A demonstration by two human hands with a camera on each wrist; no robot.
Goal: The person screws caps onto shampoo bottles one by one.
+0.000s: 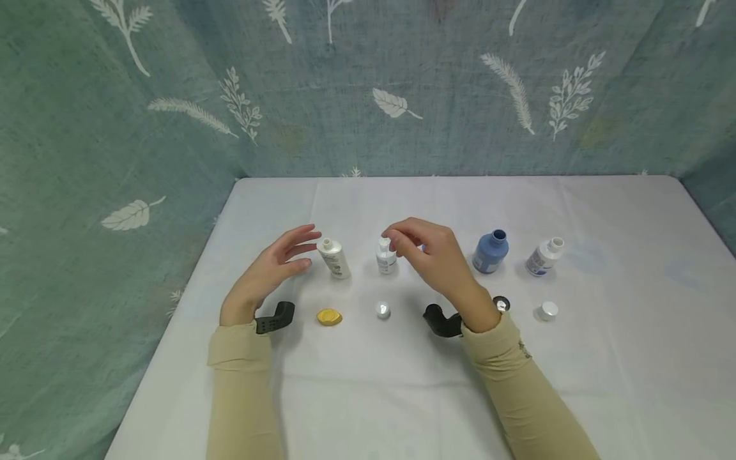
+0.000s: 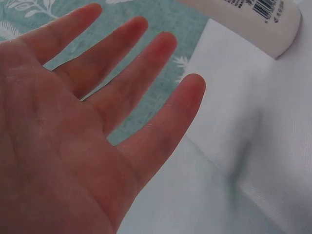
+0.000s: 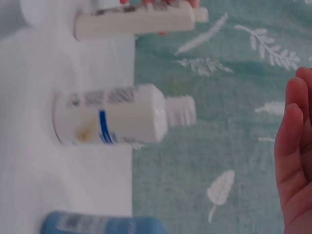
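My left hand [image 1: 273, 268], fingers spread, is beside a slim cream bottle [image 1: 335, 259]. The left wrist view shows its bare palm [image 2: 63, 146] apart from the bottle's base [image 2: 263, 24]. My right hand [image 1: 428, 249], fingers loosely bent, is at the neck of a small white bottle [image 1: 386, 260] in the head view. In the right wrist view its fingers [image 3: 291, 141] are apart from that white bottle [image 3: 109, 117], whose threaded neck has no cap. Nothing shows in either hand. A bit of something blue [image 1: 424, 248] shows behind the right hand, mostly hidden.
A blue bottle [image 1: 490, 252] and another white bottle [image 1: 544, 257] stand uncapped to the right. Nearer lie a yellow cap [image 1: 329, 317], a whitish cap [image 1: 383, 310], a dark-rimmed round cap [image 1: 501, 303] beside the right wrist and a white cap [image 1: 548, 311].
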